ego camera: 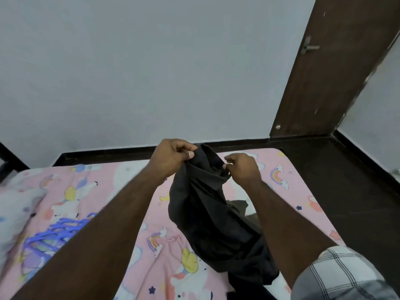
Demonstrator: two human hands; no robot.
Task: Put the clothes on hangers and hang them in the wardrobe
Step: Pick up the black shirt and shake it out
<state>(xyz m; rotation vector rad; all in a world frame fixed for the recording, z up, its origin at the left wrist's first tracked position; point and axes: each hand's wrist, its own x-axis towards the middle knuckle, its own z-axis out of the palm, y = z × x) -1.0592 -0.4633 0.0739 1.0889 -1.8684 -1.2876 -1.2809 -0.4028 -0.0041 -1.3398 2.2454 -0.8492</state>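
Where the bed (pixel 121 245) meets the left edge of the view, a white pillow (pixel 15 204) lies blurred, and just right of it a bunch of blue plastic hangers (pixel 54 232) rests on the pink sheet printed with rainbows, unicorns and stars, partly hidden under the left forearm. Further right, the left hand (pixel 171 158) is raised over the far part of the bed, its fingers (pixel 188 153) curled tight, with the thumb pinching the top edge of a dark shirt (pixel 207 208). The shirt hangs down from both hands in loose folds, its lower part bunched on the sheet near the bed's front edge. Just beside it, the right hand (pixel 243 167) pinches the other side of the same top edge between thumb and curled fingers. A checked sleeve (pixel 337 276) covers the right upper arm. Beyond the bed a dark floor (pixel 337 191) runs to a brown door (pixel 337 68) with a metal handle.
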